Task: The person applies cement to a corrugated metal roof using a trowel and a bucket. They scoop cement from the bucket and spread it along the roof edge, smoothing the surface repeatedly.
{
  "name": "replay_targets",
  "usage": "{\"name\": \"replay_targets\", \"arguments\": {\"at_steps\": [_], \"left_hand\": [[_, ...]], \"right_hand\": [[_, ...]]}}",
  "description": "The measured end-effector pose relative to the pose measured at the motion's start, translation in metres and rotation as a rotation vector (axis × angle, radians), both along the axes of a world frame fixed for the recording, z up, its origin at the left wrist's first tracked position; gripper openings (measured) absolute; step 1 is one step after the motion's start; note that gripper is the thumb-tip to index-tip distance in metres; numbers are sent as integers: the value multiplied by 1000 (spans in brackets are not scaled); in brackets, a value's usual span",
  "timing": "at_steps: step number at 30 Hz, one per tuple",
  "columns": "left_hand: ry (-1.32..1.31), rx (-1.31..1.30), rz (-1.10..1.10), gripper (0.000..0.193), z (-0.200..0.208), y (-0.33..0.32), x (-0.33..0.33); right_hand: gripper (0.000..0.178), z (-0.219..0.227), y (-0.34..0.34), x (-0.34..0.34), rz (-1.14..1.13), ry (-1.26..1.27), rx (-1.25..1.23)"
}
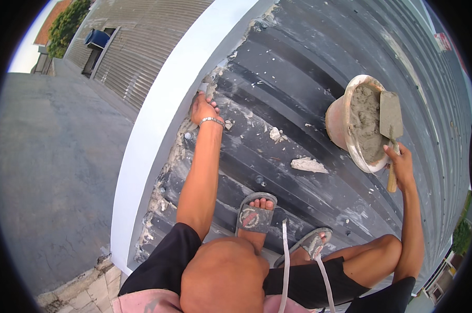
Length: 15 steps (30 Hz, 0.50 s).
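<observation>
My left hand (205, 108) reaches forward to the seam where the dark corrugated roof (277, 104) meets the white parapet wall (163, 99). Its fingers are curled in against the crumbly mortar (213, 78) along that seam; whatever they may pinch is hidden. At the right, my right hand (401, 166) is closed around the wooden handle of a trowel (390, 115), close against the rim of a bucket (340, 123). The trowel's flat, mortar-smeared blade lies over the bucket's far-right rim. Wet grey mortar (365, 117) fills much of the bucket, which leans on the ribbed sheets.
Loose mortar chunks (309, 165) and smaller crumbs (275, 134) lie between my hands. My sandalled feet (256, 211) stand on the roof ribs, with pale cords (285, 261) dangling nearby. Beyond the parapet, a grey lower surface (58, 172) stretches toward a corrugated wall (137, 47).
</observation>
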<state>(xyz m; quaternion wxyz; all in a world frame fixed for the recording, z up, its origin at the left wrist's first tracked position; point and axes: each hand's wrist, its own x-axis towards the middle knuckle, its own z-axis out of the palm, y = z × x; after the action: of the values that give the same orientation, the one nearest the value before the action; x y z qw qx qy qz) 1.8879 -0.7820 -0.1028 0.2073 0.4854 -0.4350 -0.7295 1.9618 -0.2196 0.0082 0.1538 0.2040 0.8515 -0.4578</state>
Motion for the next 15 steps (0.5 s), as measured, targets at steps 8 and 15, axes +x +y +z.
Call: {"name": "replay_targets", "arguments": {"at_steps": [8,15], "left_hand": [[264,373,-343,19,21,33,50],[422,763,-273,18,4,9,59]], "right_hand": [[34,5,-2,1,-19,-6,10],[31,-5,7,1,-20,0,6]]}}
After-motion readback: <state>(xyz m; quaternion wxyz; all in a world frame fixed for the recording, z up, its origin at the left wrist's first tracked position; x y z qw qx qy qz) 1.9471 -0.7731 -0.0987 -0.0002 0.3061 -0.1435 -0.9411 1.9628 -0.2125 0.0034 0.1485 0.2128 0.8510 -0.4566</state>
